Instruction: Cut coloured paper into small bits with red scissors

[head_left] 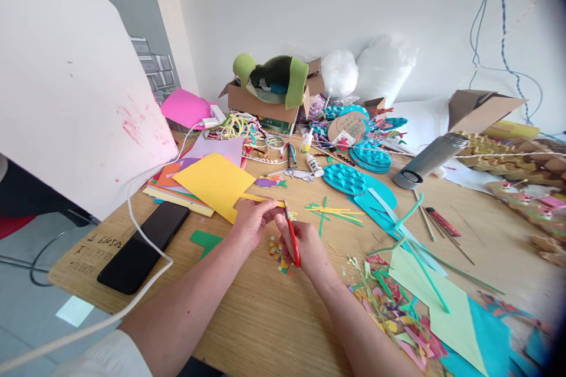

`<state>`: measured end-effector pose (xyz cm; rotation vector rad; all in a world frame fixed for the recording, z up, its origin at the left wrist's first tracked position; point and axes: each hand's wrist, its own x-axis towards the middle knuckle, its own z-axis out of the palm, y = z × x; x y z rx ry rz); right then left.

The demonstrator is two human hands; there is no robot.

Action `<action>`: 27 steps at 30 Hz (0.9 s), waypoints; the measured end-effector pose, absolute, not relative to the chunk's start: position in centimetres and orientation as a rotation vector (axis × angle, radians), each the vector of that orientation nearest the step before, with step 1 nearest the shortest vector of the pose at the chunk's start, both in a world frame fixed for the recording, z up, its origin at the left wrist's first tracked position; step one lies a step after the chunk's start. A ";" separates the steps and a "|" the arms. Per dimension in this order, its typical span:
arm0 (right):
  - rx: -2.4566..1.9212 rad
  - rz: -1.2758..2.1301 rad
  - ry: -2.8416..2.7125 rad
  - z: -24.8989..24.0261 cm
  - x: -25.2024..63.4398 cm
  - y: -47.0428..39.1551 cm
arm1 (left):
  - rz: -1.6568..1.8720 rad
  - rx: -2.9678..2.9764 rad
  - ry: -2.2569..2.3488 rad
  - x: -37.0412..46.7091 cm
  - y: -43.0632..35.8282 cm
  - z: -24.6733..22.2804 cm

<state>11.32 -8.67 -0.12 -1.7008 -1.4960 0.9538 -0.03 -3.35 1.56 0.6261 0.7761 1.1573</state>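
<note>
Far left of the red scissors (293, 241): white cable (170, 261) across black phone (144, 247), near the front edge of the wooden table (265, 324); possible fall, if snagged by the left forearm (198, 288). Nearer left: yellow sheet (216, 179), then left hand (250, 224), pinching yellow strip (252, 197). At the scissors: right hand (307, 247), clasped round them. Possible nick, given a slip; possible scattering of paper dots (278, 256) beneath, if brushed. Just right: crossed strips (336, 211); lower right, scraps (391, 325), leaving little room. Below the scissors: bare wood, open.

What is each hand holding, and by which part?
Right hand: red-handled scissors, by the handles. Left hand: narrow yellow paper strip, pinched near the blades.
</note>
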 end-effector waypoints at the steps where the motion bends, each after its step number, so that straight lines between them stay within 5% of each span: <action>1: -1.705 0.953 -1.497 0.0 11.3 -8.7 | 1.155 0.626 0.775 0.0 -3.3 1.5; 27: -1.694 0.957 -1.443 -0.1 11.4 -8.6 | 1.141 0.502 0.786 0.0 -3.3 1.3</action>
